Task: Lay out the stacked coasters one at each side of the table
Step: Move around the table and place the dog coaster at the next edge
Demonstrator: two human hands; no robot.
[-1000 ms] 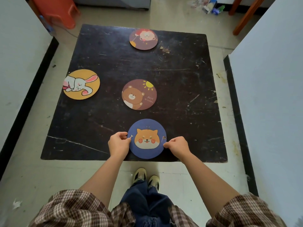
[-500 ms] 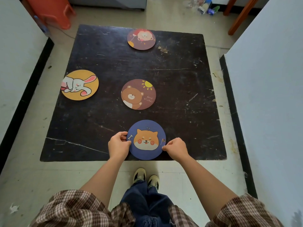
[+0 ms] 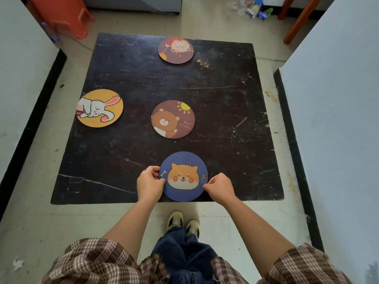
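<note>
A blue round coaster with an orange dog point(image 3: 183, 176) lies flat at the near edge of the dark square table point(image 3: 225, 124). My left hand point(image 3: 149, 183) pinches its left rim and my right hand point(image 3: 219, 187) pinches its right rim. A brown bear coaster point(image 3: 173, 119) rests in the table's middle. A yellow rabbit coaster point(image 3: 100, 107) sits at the left edge, overhanging it slightly. A purple coaster with a pink animal point(image 3: 176, 50) lies at the far edge.
Pale walls with black skirting close in on the left point(image 3: 30, 128) and right point(image 3: 291, 140) of the table. An orange plastic stool point(image 3: 61, 15) stands at the far left, wooden legs point(image 3: 297, 19) and litter at the far right. My shoes point(image 3: 183, 223) stand below the near edge.
The blue dog coaster and both hands stay at the near edge with almost no shift. The camera view has moved slightly.
</note>
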